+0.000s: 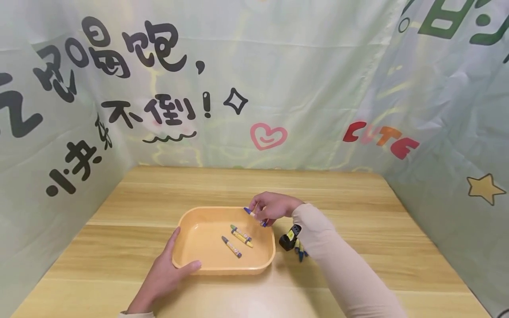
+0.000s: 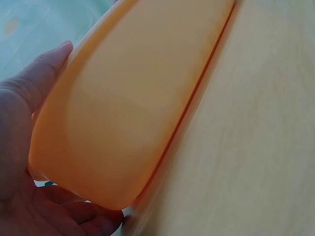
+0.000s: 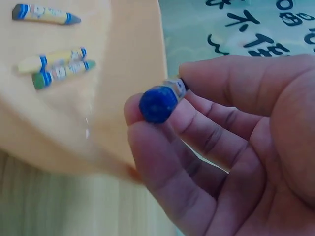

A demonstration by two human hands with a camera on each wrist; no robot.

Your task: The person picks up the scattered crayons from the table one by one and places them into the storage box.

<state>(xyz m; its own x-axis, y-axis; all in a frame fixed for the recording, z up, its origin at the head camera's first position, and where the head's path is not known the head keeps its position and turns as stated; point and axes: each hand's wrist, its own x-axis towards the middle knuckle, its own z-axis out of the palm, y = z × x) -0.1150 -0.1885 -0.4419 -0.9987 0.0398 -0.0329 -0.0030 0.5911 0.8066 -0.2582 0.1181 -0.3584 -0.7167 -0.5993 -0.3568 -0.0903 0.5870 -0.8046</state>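
Note:
An orange plastic tray (image 1: 187, 260) sits on the wooden table. My left hand (image 1: 165, 274) grips its near left corner, thumb on the rim; the left wrist view shows the tray's outer wall (image 2: 123, 108) against my palm (image 2: 19, 147). Inside the tray lie three crayons: a grey one (image 1: 232, 247), a yellow one (image 1: 242, 239) and a green one (image 1: 238, 231), also seen in the right wrist view as grey (image 3: 45, 14), yellow (image 3: 49, 60) and green (image 3: 61, 73). My right hand (image 1: 272, 205) pinches a blue crayon (image 1: 254, 216) (image 3: 160, 102) above the tray's far right corner.
More crayons (image 1: 300, 252) lie on the table right of the tray, partly hidden under my right forearm, beside the black wrist camera (image 1: 289, 239). Printed cloth walls (image 1: 254, 88) enclose the table on three sides.

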